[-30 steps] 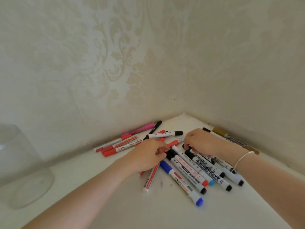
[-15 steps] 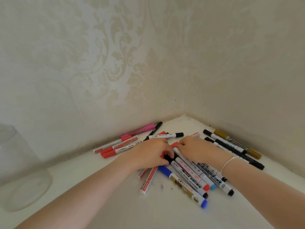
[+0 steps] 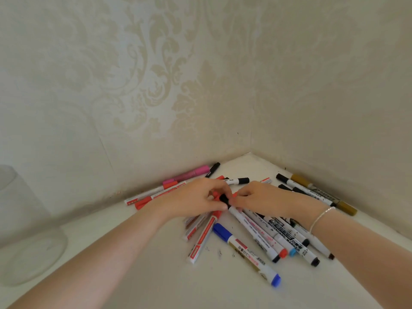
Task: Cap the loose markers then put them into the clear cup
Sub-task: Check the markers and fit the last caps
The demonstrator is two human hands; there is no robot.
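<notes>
1. The left hand (image 3: 196,197) and the right hand (image 3: 265,198) meet over the middle of the marker pile, fingertips almost touching, both with fingers curled.
2. Between them sits a black cap (image 3: 224,200); the left fingers pinch around it, while the right fingers pinch the near end of a white-barrelled marker (image 3: 256,233).
3. That marker's long axis runs from the hands down and to the right, toward the person, ending in a red tail; the cap lies at its upper-left end, so the capping push looks to run along this line.
4. The other loose markers (image 3: 245,253) fan out flat on the white tabletop (image 3: 156,282), some under the right wrist, some along the wall.
5. The clear cup (image 3: 24,237) stands far left, well apart from the pile; the left hand is the nearer one to it.
</notes>
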